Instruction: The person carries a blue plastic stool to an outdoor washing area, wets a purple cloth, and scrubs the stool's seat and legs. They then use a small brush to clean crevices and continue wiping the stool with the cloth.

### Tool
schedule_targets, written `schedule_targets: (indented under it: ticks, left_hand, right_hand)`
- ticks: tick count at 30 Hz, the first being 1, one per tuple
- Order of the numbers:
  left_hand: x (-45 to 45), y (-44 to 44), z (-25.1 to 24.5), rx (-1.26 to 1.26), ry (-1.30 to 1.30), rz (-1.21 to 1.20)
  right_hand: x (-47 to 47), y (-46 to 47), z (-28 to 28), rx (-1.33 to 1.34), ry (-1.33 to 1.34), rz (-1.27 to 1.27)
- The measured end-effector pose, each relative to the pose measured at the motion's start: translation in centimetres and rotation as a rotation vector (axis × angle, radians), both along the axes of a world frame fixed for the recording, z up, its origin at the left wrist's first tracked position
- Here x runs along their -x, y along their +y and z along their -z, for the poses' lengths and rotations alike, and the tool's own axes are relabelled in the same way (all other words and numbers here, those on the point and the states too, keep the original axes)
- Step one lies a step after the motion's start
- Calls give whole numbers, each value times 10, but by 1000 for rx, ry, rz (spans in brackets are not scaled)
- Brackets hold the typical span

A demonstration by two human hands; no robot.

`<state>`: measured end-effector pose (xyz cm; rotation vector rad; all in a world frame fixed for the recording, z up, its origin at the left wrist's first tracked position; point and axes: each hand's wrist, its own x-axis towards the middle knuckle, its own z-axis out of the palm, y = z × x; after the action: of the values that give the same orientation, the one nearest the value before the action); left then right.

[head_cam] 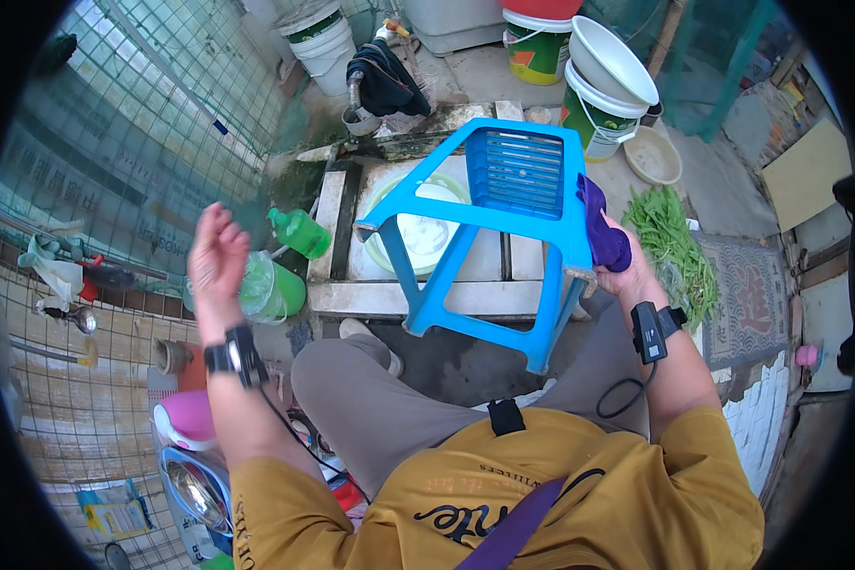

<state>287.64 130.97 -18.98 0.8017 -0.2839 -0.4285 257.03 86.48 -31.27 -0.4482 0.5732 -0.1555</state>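
Observation:
My right hand point(622, 267) grips a purple cloth point(604, 231) and presses it against the side of a blue plastic stool point(484, 211). The stool is tipped over, its slatted seat point(519, 172) away from me and its legs towards me. What bears the stool's weight I cannot tell. Behind it, partly hidden, a light green basin point(376, 246) with whitish water sits on a stone slab. My left hand point(217, 249) is raised at the left, apart from the stool, fingers curled together with nothing visible in them. A black device is strapped to each wrist.
A green pump bottle point(303, 233) and a green bucket point(283, 288) stand left of the slab. Leafy greens point(673, 246) lie at the right. Behind are a tap point(395, 28) with dark cloth point(388, 78), and a white basin point(613, 60) atop a bucket point(602, 125). Wire mesh point(121, 178) borders the left.

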Motion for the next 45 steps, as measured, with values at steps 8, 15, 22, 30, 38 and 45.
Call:
schedule_targets:
  ticks: [8,15,22,30,38,45]
  left_hand:
    - [24,-65,133,-1947,-408,112]
    - [88,-113,146,-1085,163,74]
    - [123,-174,152,-853,247,-113]
    - [97,-207,166,-814,323,-354]
    - [76,-247,229,-1023,270,-472]
    - [69,-252,243,-1103,285,-344]
  right_hand:
    - [-3,8,-9,26,120,127]
    - [-2,14,-3,41,92,97]
    - [3,12,4,28,20,61]
    - [7,10,5,-14,-65,-30]
    - [1,21,0,112,77,165]
    - [14,16,9,92,70,112]
